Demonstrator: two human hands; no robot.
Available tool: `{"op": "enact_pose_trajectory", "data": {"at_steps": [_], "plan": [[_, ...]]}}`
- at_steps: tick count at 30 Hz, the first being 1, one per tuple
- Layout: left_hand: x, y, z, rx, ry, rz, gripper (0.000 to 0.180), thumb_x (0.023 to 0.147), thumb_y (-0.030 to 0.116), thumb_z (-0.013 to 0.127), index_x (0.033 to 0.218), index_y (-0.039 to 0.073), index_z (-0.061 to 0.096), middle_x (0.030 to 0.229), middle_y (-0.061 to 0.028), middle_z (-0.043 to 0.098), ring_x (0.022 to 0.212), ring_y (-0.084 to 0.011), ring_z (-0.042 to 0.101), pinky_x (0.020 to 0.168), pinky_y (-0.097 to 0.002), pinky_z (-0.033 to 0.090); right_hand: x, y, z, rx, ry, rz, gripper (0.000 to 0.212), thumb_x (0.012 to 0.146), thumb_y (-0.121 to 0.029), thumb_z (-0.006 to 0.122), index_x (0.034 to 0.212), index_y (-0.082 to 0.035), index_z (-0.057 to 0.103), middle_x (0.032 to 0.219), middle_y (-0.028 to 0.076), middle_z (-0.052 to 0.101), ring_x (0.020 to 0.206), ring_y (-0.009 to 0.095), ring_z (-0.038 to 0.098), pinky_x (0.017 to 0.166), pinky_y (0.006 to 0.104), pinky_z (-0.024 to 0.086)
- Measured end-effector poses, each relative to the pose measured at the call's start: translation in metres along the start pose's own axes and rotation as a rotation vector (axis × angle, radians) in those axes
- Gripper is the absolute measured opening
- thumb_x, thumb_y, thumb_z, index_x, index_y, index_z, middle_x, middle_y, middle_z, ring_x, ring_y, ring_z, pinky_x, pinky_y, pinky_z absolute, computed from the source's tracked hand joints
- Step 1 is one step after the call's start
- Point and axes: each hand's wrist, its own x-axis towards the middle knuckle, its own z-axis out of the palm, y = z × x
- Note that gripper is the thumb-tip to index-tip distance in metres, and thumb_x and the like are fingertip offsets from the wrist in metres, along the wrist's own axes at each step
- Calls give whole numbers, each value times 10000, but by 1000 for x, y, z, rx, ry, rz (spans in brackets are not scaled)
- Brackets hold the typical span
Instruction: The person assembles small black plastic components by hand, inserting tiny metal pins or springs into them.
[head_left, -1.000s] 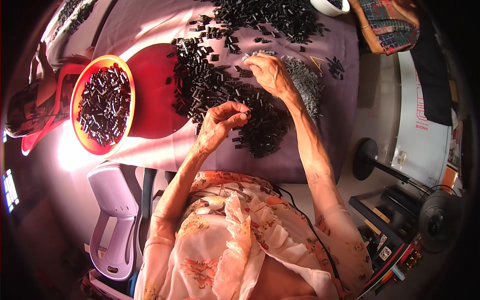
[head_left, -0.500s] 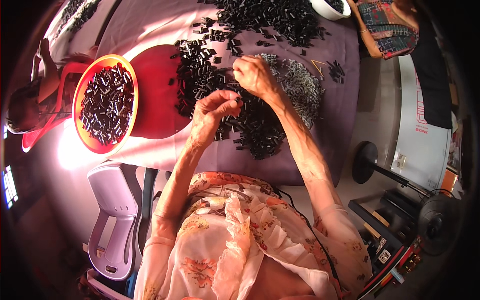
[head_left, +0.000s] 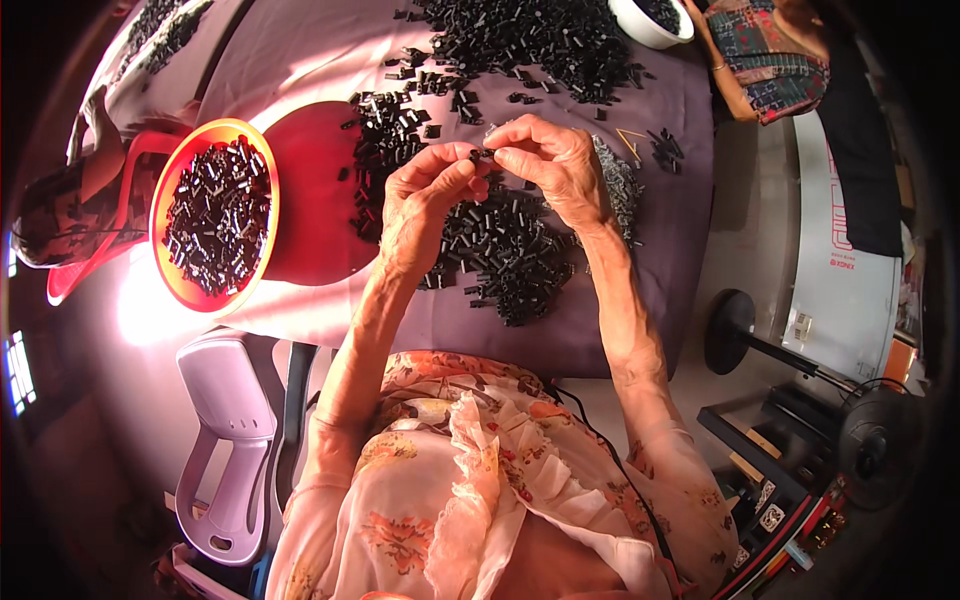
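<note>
Part point(head_left: 484, 156) is getting pinched by left hand point(head_left: 418, 205) and right hand point(head_left: 560, 170) together. Basin point(head_left: 157, 240) is holding loads, but heaps point(head_left: 505, 260) are lying loose, so plenty's probably remaining.

Right of the orange basin point(head_left: 205, 300), the fingers point(head_left: 440, 161) mostly hide a small black piece point(head_left: 483, 156), its shape too small to tell. Farther right, the right hand point(head_left: 565, 170) partly covers a grey heap point(head_left: 624, 190); the top edge cuts off a white bowl point(head_left: 650, 37).
</note>
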Motion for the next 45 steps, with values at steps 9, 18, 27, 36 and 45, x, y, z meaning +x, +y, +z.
{"op": "enact_pose_trajectory", "data": {"at_steps": [9,18,27,36,45], "plan": [[2,-3,12,-39,-32,-22,143,824,95,578,928,-3,587,813,-65,617,685,-118,565,674,-238,464,-6,-11,-12,-104,31,-131,93,775,-33,575,854,-15,621,765,12,604,697,70,566,619,209,459],[0,-3,16,102,-10,-47,145,824,68,566,947,-6,583,824,-68,606,716,-132,565,709,-266,474,-6,-15,-17,-234,-53,-29,101,789,-42,556,869,-11,608,745,1,583,671,70,563,623,197,456],[-3,-5,17,288,4,-24,173,811,78,586,960,-8,593,820,-55,623,705,-111,569,706,-228,452,0,-23,-21,-154,-162,54,118,762,-100,545,828,-20,601,627,-28,541,544,31,496,506,173,412],[-4,-7,17,310,-8,-35,167,810,67,579,951,-21,593,806,-56,621,696,-109,572,700,-228,454,3,-15,-21,-61,-179,113,99,754,-59,539,782,11,602,644,16,579,529,53,509,476,187,422],[-6,-11,20,233,29,-33,146,817,55,561,931,-31,592,788,-54,615,691,-112,576,694,-229,453,-6,-8,-10,-317,-16,-76,62,745,-59,563,786,-23,593,651,40,613,583,92,573,527,241,453]]}}
